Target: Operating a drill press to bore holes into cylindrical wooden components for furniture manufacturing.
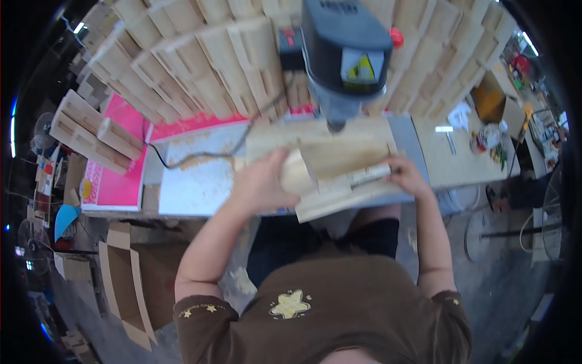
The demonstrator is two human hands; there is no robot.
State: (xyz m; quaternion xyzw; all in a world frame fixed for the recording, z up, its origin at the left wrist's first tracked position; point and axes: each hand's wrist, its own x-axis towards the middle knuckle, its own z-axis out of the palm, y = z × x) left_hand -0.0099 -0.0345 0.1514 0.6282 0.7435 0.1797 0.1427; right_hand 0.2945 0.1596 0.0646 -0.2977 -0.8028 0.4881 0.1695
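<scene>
Head: fingers (398, 165) hold wooden piece (330, 201) overhanging table edge (121, 214).

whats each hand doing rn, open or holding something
Left hand: closed on a pale rounded wooden piece.
Right hand: fingers curled at the end of a pale marked strip; too blurred to tell its grip.

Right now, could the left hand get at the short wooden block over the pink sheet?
Probably, once freed: the left hand is on a pale wooden piece, but only a dark cable seems to cross the way to the short wooden block.
</scene>
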